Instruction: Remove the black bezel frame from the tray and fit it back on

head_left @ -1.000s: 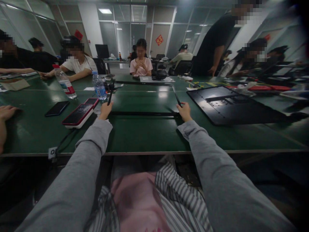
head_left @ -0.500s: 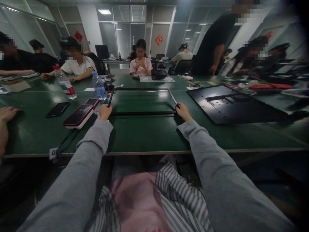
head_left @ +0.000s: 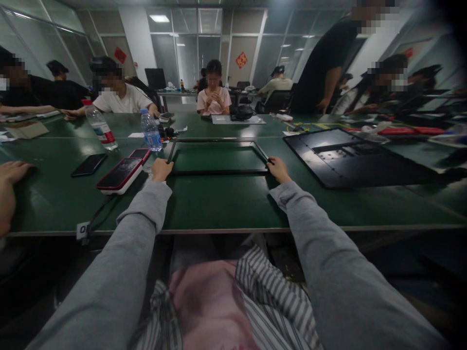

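Observation:
A thin black rectangular frame [head_left: 219, 171] with an open middle lies over the green table [head_left: 219, 204] in front of me. My left hand [head_left: 162, 170] is closed round its left side near the front corner. Round the right side, my right hand [head_left: 278, 169] is closed in the same way. To the right lies a large black panel [head_left: 350, 160] with a recessed strip. Left of my left hand are a phone in a red case [head_left: 120, 172] on a white block and a dark phone [head_left: 89, 165].
Two water bottles, one with a red cap [head_left: 100, 127] and one with a blue cap [head_left: 151, 132], stand at the left. Another person's hand [head_left: 14, 171] rests at the left edge. Several people sit around; one person [head_left: 321, 68] stands at the back right.
The frame's far edge has dropped towards the table, so the frame lies flatter. Both my hands have stayed closed on it. The person in white has moved an arm.

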`<state>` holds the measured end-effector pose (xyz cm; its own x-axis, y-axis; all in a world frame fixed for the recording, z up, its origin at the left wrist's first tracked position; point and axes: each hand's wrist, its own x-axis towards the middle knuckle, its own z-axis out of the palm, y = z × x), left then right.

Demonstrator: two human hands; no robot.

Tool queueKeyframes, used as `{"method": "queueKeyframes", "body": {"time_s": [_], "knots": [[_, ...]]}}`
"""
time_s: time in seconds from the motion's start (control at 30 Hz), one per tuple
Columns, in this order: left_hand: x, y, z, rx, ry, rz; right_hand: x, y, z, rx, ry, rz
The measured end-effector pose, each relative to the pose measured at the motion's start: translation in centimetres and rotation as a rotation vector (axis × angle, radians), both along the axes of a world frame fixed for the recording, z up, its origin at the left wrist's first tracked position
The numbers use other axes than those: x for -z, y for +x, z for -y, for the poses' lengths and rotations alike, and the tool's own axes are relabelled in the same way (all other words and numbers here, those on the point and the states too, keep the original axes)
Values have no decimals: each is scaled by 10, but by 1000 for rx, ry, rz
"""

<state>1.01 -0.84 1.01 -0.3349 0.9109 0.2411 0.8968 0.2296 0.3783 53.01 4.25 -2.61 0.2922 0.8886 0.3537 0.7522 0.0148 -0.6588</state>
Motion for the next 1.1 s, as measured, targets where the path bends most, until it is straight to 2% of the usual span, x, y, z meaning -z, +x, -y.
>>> {"method": "queueKeyframes", "body": {"time_s": [0.2, 0.5, 1.1], "knots": [[-1, 2, 2, -5, 2, -10, -1, -2, 1, -12, 27, -20], [1, 0, -2, 3, -22, -45, -3, -3, 3, 17, 6, 104], [0, 0, 0, 18, -13, -28, -11, -9, 15, -15, 40, 91]]}}
